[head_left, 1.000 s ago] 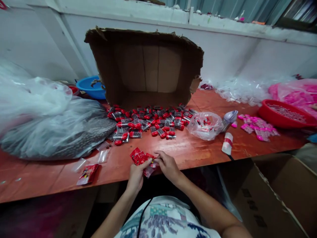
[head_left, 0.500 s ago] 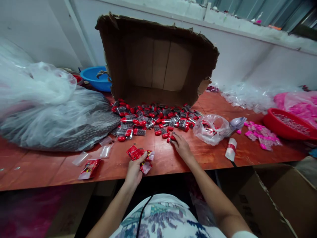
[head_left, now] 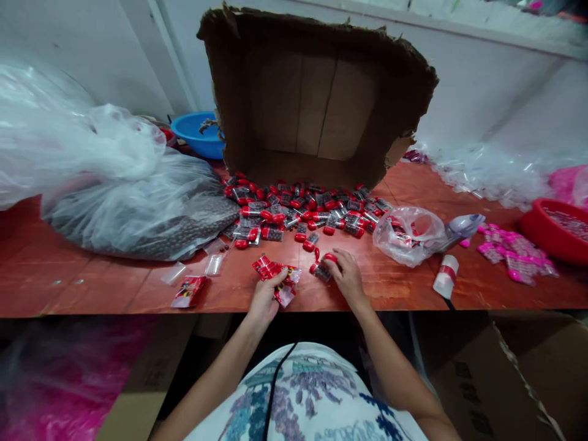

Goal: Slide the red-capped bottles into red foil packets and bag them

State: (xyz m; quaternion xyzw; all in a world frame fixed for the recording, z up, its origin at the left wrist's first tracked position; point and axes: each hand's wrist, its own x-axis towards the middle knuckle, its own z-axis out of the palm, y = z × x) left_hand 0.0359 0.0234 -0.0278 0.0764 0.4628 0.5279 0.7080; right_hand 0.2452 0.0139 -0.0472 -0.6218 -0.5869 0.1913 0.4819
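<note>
Several printed red packets (head_left: 285,293) are fanned in my left hand (head_left: 266,299), the thumb pressed over them. My right hand (head_left: 348,277) pinches a small clear container with a red cap (head_left: 321,269), filled with dark bits, just above the table. Behind both hands spreads a heap of similar red-capped containers (head_left: 316,214), spilling from the mouth of a torn cardboard box (head_left: 321,122) lying on its side. Another red packet stack (head_left: 189,291) lies left of my left hand, beside small clear containers (head_left: 214,265).
A large clear bag of dark beads (head_left: 151,214) fills the left of the red table (head_left: 114,291). At right are an open plastic bag (head_left: 407,236), a scoop (head_left: 463,226), a white-and-red roll (head_left: 446,277), pink packs (head_left: 517,252) and a red basin (head_left: 558,229). A blue basin (head_left: 197,131) stands behind.
My right hand has come back from the heap's front edge toward me, with a red-capped container in its fingers. The left hand still holds the packets. The view has shifted.
</note>
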